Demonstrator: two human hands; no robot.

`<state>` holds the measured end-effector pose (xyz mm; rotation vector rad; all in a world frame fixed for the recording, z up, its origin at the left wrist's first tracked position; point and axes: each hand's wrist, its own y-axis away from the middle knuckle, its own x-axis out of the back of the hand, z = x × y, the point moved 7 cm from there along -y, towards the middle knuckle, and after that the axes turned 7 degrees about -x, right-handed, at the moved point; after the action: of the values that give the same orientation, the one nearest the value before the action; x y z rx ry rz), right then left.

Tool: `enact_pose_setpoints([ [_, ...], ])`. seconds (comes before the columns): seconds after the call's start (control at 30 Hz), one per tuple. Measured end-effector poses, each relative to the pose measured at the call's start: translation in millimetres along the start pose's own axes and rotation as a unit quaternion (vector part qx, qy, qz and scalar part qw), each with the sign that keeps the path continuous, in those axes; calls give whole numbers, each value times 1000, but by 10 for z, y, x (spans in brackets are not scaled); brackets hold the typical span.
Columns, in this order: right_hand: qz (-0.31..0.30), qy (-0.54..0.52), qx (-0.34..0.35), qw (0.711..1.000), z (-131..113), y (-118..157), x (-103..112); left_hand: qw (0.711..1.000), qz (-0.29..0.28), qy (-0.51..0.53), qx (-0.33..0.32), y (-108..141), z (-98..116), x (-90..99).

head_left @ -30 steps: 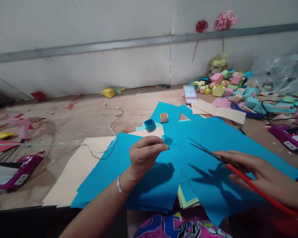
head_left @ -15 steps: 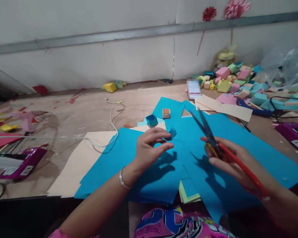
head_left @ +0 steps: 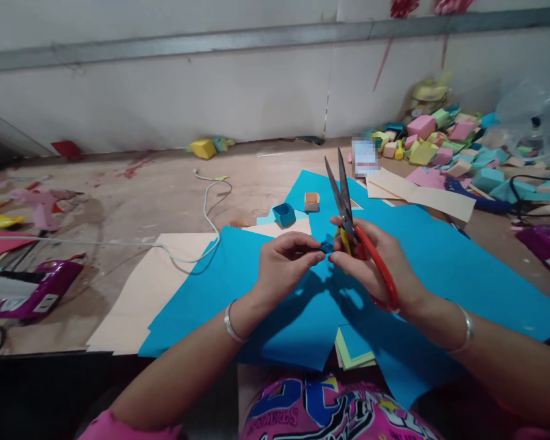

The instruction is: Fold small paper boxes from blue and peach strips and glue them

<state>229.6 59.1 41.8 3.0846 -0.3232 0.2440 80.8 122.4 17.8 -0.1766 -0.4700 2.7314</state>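
Observation:
Between finger and thumb, my left hand (head_left: 286, 263) pinches a small blue paper piece (head_left: 327, 247) above the large blue sheets (head_left: 238, 293). My right hand (head_left: 380, 263) holds red-handled scissors (head_left: 346, 211), their blades pointing up and slightly parted; its thumb reaches the right side of the paper piece. Behind my hands stand a small open blue paper box (head_left: 283, 214) and a small peach paper box (head_left: 311, 201). A little stack of green and blue paper (head_left: 355, 348) lies at the near edge.
Paper shapes (head_left: 440, 140) are heaped at the back right beside a clear plastic bag (head_left: 536, 116). A white cable (head_left: 206, 214) crosses the left side, near a pink glue gun (head_left: 43, 205) and a purple power strip (head_left: 46, 290). Peach sheets (head_left: 132, 293) lie under the blue ones.
My right hand has moved left and in to meet my left hand at the blue piece. The scissors have turned more upright, and the view has shifted slightly.

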Motion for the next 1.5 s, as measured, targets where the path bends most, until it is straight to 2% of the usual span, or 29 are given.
enact_pose_setpoints([
  [0.2,54,31,33,998,-55,38,-24,975,16,-151,-160,58,218,20],
  [0.33,62,45,27,997,-29,34,-38,963,11,-183,-197,69,261,3],
  [0.6,79,103,81,988,24,79,-49,975,-56,-157,-147,16,171,-46],
  [0.83,101,179,109,972,1,139,17,990,-116,-80,9,-18,-74,-79],
  [0.9,92,165,99,977,10,113,25,989,-116,-95,-2,-31,-65,-65],
  [1.0,60,121,71,988,30,65,11,981,-108,-144,-69,-33,63,-55],
  [1.07,48,98,65,992,8,47,4,977,-129,-147,-85,-5,118,-93],
  [1.2,35,83,56,994,-74,45,0,982,-183,-45,0,64,33,-194],
  [1.33,30,80,55,995,-129,63,11,982,-174,53,41,59,-35,-219],
  [1.5,33,79,63,994,-122,65,15,981,-154,87,75,38,-73,-194],
])
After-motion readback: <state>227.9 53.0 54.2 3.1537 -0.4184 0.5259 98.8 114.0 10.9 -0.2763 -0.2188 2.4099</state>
